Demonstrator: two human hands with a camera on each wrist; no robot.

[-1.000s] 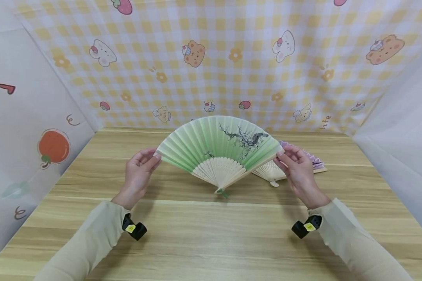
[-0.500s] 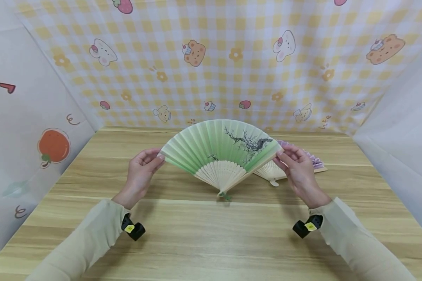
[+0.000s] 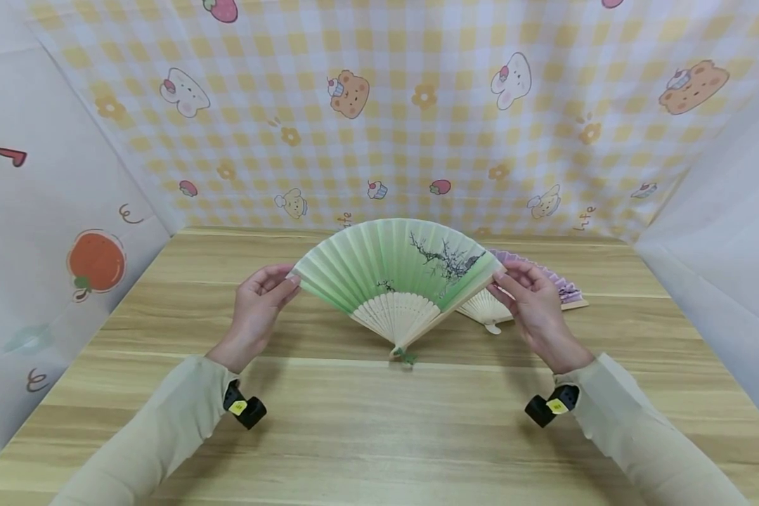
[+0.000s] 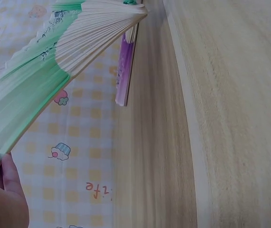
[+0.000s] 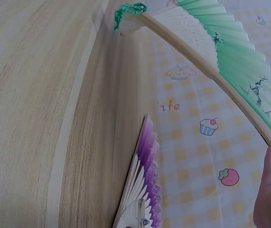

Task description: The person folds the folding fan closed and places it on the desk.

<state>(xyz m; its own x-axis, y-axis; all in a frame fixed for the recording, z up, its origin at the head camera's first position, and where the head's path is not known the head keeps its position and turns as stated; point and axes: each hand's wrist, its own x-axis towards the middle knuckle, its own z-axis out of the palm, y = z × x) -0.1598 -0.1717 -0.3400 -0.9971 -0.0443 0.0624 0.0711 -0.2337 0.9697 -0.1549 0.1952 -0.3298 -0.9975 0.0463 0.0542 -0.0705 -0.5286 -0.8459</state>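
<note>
A green folding fan (image 3: 367, 267), spread wide with a dark branch design and pale wooden ribs, is held up by both hands. My left hand (image 3: 257, 309) pinches its left outer corner between thumb and fingers. At the opposite corner, my right hand (image 3: 534, 309) pinches the end of the other guard. The pivot points down toward me, with a green cord (image 5: 130, 10) tied there. Behind the right hand lies a second, purple folding fan (image 3: 569, 289), also spread, partly covered by the green one. The right wrist view shows its white ribs and pivot close up.
Wood-grain table (image 3: 379, 436) spreads under both arms. A yellow checked cloth (image 3: 392, 140) with cartoon prints hangs along its back edge, and white cloth walls (image 3: 50, 211) stand at the sides. Each wrist carries a small black camera (image 3: 248, 412).
The green fan has come down slightly and its spread has narrowed a little. My left hand has shifted a little to the right with its corner; the right hand has barely moved.
</note>
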